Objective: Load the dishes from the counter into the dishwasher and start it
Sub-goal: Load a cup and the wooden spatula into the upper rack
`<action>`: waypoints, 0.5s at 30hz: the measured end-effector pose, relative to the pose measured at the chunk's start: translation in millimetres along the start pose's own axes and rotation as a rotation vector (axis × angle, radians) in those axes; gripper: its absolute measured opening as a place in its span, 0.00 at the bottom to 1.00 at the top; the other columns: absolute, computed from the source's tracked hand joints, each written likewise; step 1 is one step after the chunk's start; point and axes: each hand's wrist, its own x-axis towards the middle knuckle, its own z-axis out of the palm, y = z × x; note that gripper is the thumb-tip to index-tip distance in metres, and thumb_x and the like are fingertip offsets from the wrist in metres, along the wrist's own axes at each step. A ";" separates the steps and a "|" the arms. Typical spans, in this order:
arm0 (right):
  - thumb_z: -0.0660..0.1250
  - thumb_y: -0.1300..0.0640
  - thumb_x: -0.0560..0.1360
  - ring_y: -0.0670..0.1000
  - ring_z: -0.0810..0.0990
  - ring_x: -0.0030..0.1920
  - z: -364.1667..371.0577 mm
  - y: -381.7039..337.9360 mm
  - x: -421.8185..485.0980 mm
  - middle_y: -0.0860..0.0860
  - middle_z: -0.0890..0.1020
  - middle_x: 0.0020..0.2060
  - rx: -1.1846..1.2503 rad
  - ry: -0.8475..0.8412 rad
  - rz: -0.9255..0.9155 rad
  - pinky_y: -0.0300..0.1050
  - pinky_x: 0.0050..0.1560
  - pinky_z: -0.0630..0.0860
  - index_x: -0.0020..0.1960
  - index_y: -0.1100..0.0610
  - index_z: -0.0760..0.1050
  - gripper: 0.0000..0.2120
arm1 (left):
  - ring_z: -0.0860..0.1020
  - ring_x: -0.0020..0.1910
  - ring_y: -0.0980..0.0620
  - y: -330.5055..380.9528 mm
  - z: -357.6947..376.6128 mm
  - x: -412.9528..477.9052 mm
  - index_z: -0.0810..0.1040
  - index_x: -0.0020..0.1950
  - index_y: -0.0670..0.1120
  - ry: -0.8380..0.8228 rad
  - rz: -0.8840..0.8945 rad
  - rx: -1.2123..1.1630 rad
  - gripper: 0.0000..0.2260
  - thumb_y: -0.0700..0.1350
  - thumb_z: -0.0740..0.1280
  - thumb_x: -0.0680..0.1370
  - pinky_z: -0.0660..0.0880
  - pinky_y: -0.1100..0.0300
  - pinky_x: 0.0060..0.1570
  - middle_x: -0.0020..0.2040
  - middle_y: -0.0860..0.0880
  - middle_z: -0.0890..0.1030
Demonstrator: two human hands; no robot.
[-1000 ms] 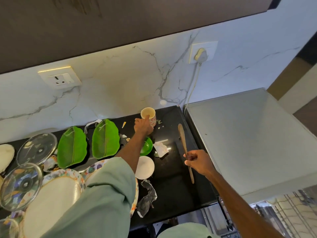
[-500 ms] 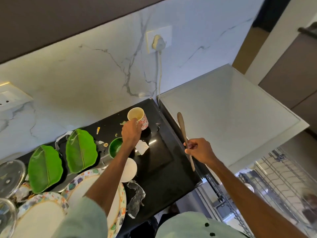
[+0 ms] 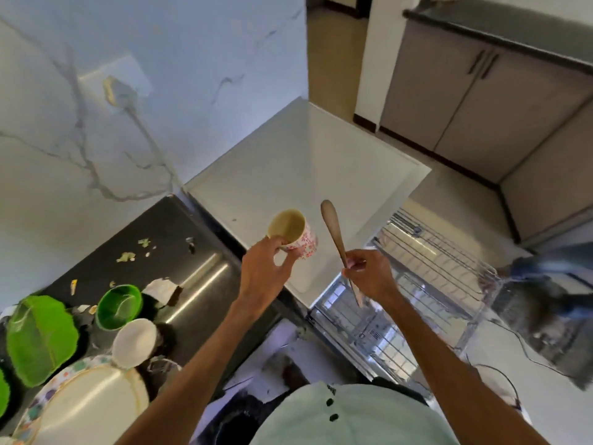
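Note:
My left hand (image 3: pixel 264 274) grips a floral-patterned cup (image 3: pixel 293 233) by its base, held in the air above the white dishwasher top (image 3: pixel 305 162). My right hand (image 3: pixel 369 273) holds a wooden spatula (image 3: pixel 335 229) upright beside the cup. The dishwasher's wire rack (image 3: pixel 417 284) is pulled out below and to the right of my hands. On the black counter (image 3: pixel 179 239) at the left lie a green bowl (image 3: pixel 118 306), a small white bowl (image 3: pixel 134 342), a green leaf-shaped plate (image 3: pixel 40 340) and a floral-rimmed plate (image 3: pixel 86 399).
Food scraps and torn paper (image 3: pixel 162 287) are scattered on the counter. A plug and cable (image 3: pixel 118 94) hang from the marble wall socket. Grey cabinets (image 3: pixel 465 91) stand across the floor at the right. A dark blurred object (image 3: pixel 552 309) sits right of the rack.
My left hand has lifted the cup off the counter and carried it right, over the dishwasher top. The view has swung right, bringing the rack into sight. My right hand still holds the spatula.

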 end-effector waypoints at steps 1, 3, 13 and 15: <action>0.78 0.64 0.67 0.53 0.85 0.38 -15.7 18.4 -6.0 0.51 0.85 0.35 0.004 0.033 0.017 0.49 0.45 0.83 0.43 0.57 0.84 0.06 | 0.82 0.48 0.51 14.7 14.8 -2.7 0.82 0.54 0.48 -0.027 0.036 -0.006 0.14 0.56 0.72 0.75 0.80 0.51 0.51 0.51 0.49 0.85; 0.78 0.66 0.66 0.52 0.85 0.37 -45.9 54.4 -17.8 0.50 0.85 0.34 0.022 0.094 0.083 0.50 0.44 0.83 0.41 0.56 0.84 0.08 | 0.82 0.46 0.51 42.8 45.9 -8.7 0.81 0.51 0.49 -0.092 0.093 -0.001 0.12 0.55 0.72 0.75 0.80 0.51 0.48 0.47 0.50 0.85; 0.78 0.64 0.66 0.49 0.84 0.37 -137.4 233.5 -39.0 0.48 0.86 0.36 0.023 0.232 0.411 0.39 0.37 0.76 0.45 0.53 0.86 0.10 | 0.76 0.40 0.60 121.3 201.8 -47.9 0.79 0.48 0.53 -0.346 0.149 0.039 0.11 0.60 0.67 0.76 0.71 0.63 0.38 0.41 0.58 0.80; 0.77 0.63 0.67 0.50 0.84 0.34 -135.6 267.8 -33.9 0.47 0.85 0.33 -0.036 0.215 0.440 0.44 0.36 0.80 0.40 0.51 0.85 0.08 | 0.75 0.39 0.64 119.2 227.2 -53.2 0.79 0.48 0.53 -0.387 0.140 0.025 0.11 0.59 0.66 0.77 0.68 0.69 0.37 0.39 0.60 0.77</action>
